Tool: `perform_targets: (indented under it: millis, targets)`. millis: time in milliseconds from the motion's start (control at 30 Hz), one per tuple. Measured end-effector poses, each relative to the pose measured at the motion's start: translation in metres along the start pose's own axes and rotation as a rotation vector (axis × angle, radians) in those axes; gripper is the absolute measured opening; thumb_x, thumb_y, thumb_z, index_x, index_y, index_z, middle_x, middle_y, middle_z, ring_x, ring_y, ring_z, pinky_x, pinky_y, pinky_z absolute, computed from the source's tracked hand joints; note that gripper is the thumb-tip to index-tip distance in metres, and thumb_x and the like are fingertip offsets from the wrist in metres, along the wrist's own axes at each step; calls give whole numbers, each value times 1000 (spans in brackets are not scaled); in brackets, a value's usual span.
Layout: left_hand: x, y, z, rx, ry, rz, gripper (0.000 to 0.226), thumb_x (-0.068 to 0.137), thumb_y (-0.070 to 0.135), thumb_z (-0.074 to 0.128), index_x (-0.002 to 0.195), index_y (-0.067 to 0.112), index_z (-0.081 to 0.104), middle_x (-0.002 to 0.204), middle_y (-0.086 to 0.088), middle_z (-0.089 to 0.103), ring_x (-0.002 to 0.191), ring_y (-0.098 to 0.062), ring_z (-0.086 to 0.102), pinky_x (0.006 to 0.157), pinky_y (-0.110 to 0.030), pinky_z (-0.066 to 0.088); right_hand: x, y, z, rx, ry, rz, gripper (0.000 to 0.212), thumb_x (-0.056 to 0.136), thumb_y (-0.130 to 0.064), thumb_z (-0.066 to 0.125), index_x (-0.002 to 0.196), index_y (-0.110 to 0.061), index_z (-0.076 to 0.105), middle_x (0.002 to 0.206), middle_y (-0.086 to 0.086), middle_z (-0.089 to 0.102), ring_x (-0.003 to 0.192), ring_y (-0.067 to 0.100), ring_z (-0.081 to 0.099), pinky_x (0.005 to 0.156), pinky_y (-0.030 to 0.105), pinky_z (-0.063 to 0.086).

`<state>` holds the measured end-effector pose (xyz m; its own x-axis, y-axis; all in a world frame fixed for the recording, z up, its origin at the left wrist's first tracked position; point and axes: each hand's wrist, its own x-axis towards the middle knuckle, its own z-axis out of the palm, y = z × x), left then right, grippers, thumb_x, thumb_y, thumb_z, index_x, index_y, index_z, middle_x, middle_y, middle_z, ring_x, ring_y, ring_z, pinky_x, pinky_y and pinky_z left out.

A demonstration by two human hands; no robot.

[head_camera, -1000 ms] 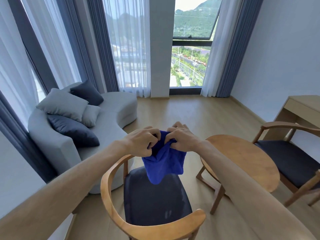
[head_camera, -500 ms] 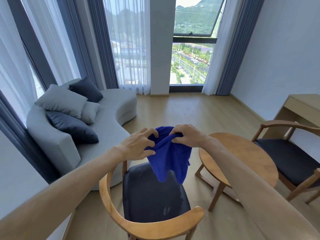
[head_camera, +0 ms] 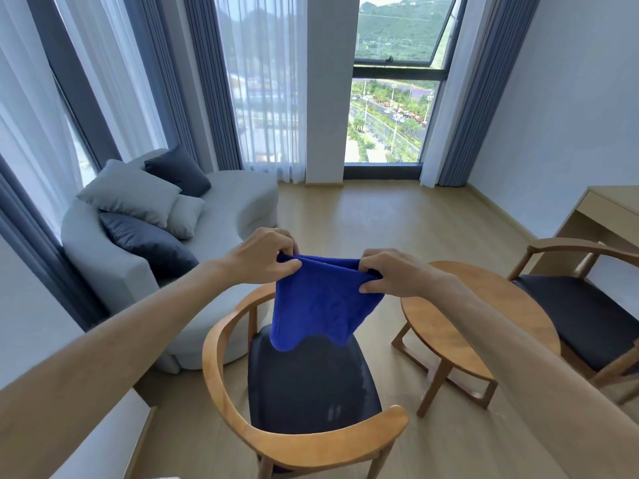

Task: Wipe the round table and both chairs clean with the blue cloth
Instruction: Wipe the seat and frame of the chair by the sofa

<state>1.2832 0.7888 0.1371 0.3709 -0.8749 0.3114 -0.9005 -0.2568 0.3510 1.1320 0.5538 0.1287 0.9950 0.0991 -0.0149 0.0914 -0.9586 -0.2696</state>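
A: A bright room with a wood floor (head_camera: 397, 216), tall curtained windows and a grey sofa (head_camera: 224, 209) at far left. Where is the blue cloth (head_camera: 321, 305)?

B: In the air above the near chair (head_camera: 304, 392), hanging towards its dark seat.

A: And each grip?

B: The left hand (head_camera: 262, 257) and right hand (head_camera: 394, 274) each pinch an upper corner, spreading it.

A: The round desk (head_camera: 460, 326)?

B: Right of that chair; the second chair (head_camera: 581, 305) stands beyond it.

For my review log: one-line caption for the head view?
Both hands, left hand and right hand, stretch the blue cloth above the near chair.
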Motion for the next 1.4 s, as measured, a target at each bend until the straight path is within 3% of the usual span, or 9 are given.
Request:
perform_targets:
  millis: [167,333,433,600,833,933,1100,1300,1400]
  targets:
    - [0,0,0,66,-76,4,29,80,30,73,66,10,58,65,-3,61,54,-11,50,52,-17,41,-4,-7,-7,21,80,-13,6,91,-19,58,93,-17,53,83,-10,55,70,6,50,61,15,35]
    - [0,7,3,12,-137,-73,22,81,24,65,93,20,46,69,5,57,59,-8,53,54,-17,41,0,-20,-12,119,-27,61,39,86,-15,58,121,-22,41,79,-8,58,67,3,53,61,14,40]
    - [1,13,11,112,-221,-118,11,85,24,51,81,14,50,69,2,55,63,-18,54,56,-23,42,6,-29,-8,58,-40,65,9,84,-14,54,85,-7,59,73,9,60,60,12,47,58,25,37]
    - [8,38,25,190,-117,-426,24,89,25,43,68,13,46,69,-5,54,65,-23,56,52,-30,37,21,-43,5,232,127,291,20,83,-23,52,73,-6,54,70,7,56,61,19,50,55,30,41]
    - [29,72,16,-977,-88,-1000,13,86,3,46,96,2,54,100,-23,63,88,-38,66,71,-44,59,31,-57,14,644,186,420,18,86,-35,62,88,-19,56,84,-2,64,71,12,60,54,19,44]
    - [28,64,11,-1186,-112,-965,31,82,2,42,111,-1,53,102,-24,64,88,-36,67,65,-40,59,22,-54,10,790,117,268,30,75,-25,80,86,-32,53,74,-19,64,69,-6,63,50,7,44]
    - [28,45,23,-532,-142,-664,44,77,5,68,115,17,49,107,-8,58,97,-21,59,74,-30,53,21,-34,12,594,215,232,36,78,-13,73,108,-15,54,98,2,62,91,20,59,72,26,51]
    - [24,44,48,-878,1,-483,50,69,2,79,105,29,57,103,5,68,100,-15,63,77,-24,54,23,-24,23,863,419,244,56,74,-11,78,122,-20,50,104,-6,61,95,12,62,73,20,54]
    - [28,44,46,-1005,86,-465,49,68,6,80,110,23,60,107,0,69,103,-18,64,84,-31,55,19,-13,31,1353,366,176,70,73,-19,82,132,-13,46,117,4,64,106,19,64,79,23,55]
